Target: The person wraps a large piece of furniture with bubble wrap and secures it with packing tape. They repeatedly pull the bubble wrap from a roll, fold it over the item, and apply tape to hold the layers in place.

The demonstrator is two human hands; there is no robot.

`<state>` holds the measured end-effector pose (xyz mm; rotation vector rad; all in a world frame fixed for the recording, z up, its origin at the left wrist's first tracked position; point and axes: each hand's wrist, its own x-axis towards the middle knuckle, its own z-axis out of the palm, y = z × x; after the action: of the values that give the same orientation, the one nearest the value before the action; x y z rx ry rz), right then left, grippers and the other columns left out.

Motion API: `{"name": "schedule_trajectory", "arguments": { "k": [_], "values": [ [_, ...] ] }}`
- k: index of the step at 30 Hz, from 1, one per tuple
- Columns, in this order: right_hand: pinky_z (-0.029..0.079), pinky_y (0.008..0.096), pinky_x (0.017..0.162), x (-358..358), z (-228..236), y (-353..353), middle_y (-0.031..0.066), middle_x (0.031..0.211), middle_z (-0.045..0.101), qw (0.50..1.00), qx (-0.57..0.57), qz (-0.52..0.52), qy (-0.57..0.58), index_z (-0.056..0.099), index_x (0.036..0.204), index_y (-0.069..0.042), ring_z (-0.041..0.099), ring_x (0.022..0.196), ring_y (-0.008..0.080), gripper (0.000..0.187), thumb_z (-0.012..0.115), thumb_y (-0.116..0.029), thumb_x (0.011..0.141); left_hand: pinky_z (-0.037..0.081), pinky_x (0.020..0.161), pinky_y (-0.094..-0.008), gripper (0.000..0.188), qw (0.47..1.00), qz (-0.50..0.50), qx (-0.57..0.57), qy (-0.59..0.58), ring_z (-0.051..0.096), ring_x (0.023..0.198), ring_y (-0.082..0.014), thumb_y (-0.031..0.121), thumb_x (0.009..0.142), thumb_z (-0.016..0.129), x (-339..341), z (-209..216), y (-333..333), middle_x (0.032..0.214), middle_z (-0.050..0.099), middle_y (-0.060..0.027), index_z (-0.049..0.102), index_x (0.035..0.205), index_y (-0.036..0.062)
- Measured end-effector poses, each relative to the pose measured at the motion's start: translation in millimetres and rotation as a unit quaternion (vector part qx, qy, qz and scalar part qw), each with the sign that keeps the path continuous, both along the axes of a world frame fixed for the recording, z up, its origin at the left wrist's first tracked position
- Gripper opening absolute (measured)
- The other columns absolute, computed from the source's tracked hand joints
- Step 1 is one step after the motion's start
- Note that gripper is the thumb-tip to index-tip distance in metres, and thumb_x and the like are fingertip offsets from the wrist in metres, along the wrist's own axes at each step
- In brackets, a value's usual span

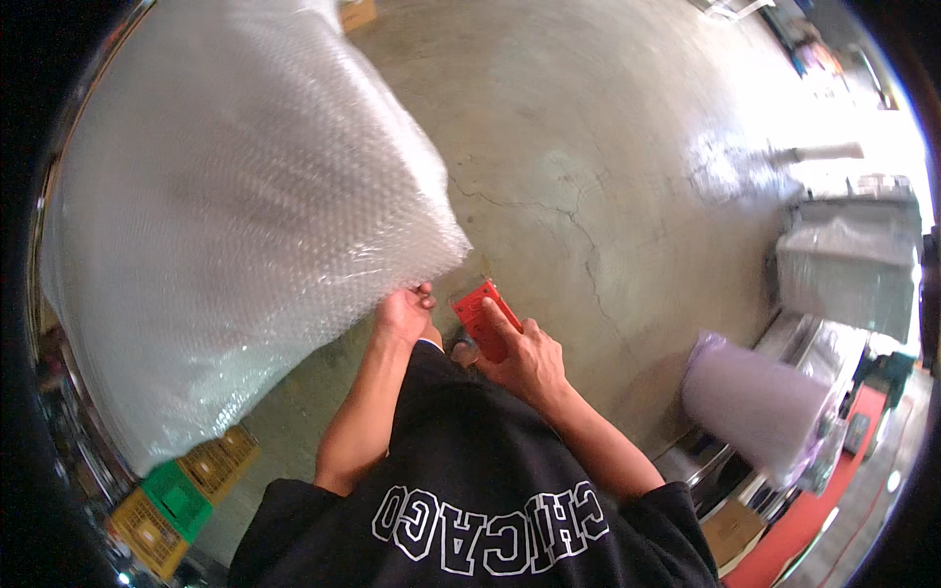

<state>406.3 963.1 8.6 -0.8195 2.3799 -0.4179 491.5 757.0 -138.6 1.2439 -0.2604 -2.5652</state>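
A large mass of clear bubble wrap (265, 186) fills the left side, its lower right edge reaching close to my hands. My left hand (405, 316) is right at that edge with its fingers curled in; whether they pinch the wrap or something small cannot be made out. In my right hand (529, 361) is a red tape dispenser (487, 321), its flat front end pointing away from me and up to the left. My index finger lies along its top. The dispenser is apart from the wrap. What lies under or inside the bubble wrap is hidden.
Yellow and green plastic crates (176, 498) stand at the lower left. On the right are a pale purple wrapped roll (755, 407), a plastic-covered grey stack (848, 265) and a cardboard box (733, 532). Cracked concrete floor (559, 147) stretches ahead.
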Motion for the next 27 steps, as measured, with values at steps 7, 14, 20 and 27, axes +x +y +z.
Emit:
{"name": "schedule_trajectory", "arguments": {
  "k": [7, 14, 20, 27],
  "values": [
    [0.057, 0.051, 0.071, 6.7, -21.3, 5.3, 0.0252, 0.101, 0.063, 0.995, -0.085, -0.024, 0.037, 0.045, 0.148, -0.032, 0.068, 0.085, 0.0417, 0.079, 0.077, -0.035, 0.076, 0.036, 0.065, -0.0323, 0.022, 0.985, 0.042, 0.093, 0.136, 0.049, 0.079, -0.0171, 0.028, 0.095, 0.057, 5.5, 18.7, -47.4, 0.103, 0.066, -0.0037, 0.065, 0.106, 0.0105],
    [0.058, 0.0512, 0.078, -18.4, -99.3, -59.3, 0.0238, 0.123, 0.059, 0.986, -0.159, -0.018, 0.037, 0.04, 0.15, -0.031, 0.067, 0.096, 0.0417, 0.084, 0.077, -0.029, 0.075, 0.034, 0.066, -0.0335, 0.02, 0.968, -0.072, 0.021, 0.239, 0.046, 0.081, -0.0187, 0.026, 0.095, 0.057, 14.8, 41.0, -58.6, 0.096, 0.064, -0.0035, 0.065, 0.104, 0.0098],
    [0.059, 0.0493, 0.08, -38.5, -140.0, -96.5, 0.0249, 0.122, 0.058, 0.976, -0.208, -0.011, 0.066, 0.039, 0.151, -0.036, 0.066, 0.102, 0.0412, 0.088, 0.079, -0.03, 0.072, 0.042, 0.072, -0.0335, 0.028, 0.997, 0.024, -0.052, -0.06, 0.054, 0.085, -0.0172, 0.03, 0.1, 0.052, 16.8, 84.4, -21.8, 0.088, 0.066, -0.0052, 0.068, 0.1, 0.0072],
    [0.059, 0.0504, 0.073, -26.3, -165.6, -97.0, 0.0229, 0.118, 0.061, 0.961, -0.255, -0.03, 0.105, 0.043, 0.149, -0.037, 0.067, 0.092, 0.0398, 0.086, 0.08, -0.032, 0.071, 0.039, 0.11, -0.0524, 0.035, 0.289, -0.508, -0.81, 0.059, 0.059, 0.125, -0.0353, 0.024, 0.088, 0.067, 16.9, 152.8, 3.8, 0.125, 0.068, -0.0131, 0.07, 0.117, 0.0046]
  ]
}}
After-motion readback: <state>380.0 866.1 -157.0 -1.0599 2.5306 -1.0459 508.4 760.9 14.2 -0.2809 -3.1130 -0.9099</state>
